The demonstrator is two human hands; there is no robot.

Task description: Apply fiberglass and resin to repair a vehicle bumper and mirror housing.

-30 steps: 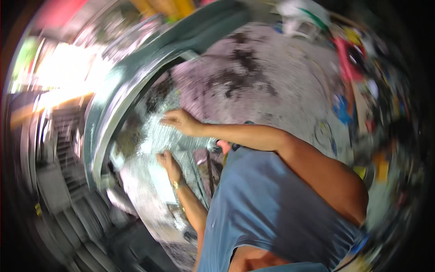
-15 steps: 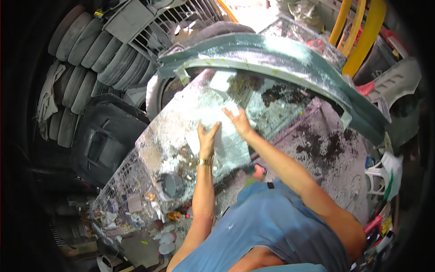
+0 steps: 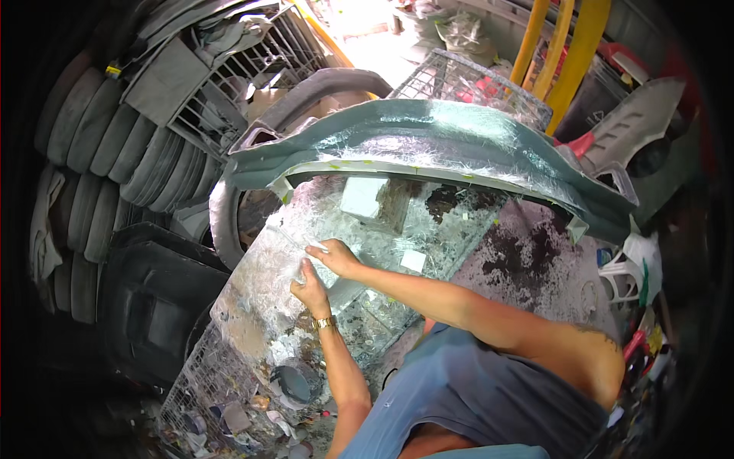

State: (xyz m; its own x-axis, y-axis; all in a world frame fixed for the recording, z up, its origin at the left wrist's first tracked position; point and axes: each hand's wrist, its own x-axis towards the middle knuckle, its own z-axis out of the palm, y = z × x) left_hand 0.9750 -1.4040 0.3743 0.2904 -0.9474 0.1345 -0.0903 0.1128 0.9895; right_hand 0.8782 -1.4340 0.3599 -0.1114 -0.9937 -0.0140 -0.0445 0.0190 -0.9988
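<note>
With our left hand [image 3: 309, 292] and right hand [image 3: 336, 260] both seemingly pinching the pale fibre mat [image 3: 287, 238] above the table's [image 3: 243, 306] left side, nearer than the green bumper [image 3: 459, 134], we could tear it crookedly by pulling unevenly.

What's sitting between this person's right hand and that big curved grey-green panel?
A white-topped block lies between the right hand and the curved panel; the head view shows it.
</note>
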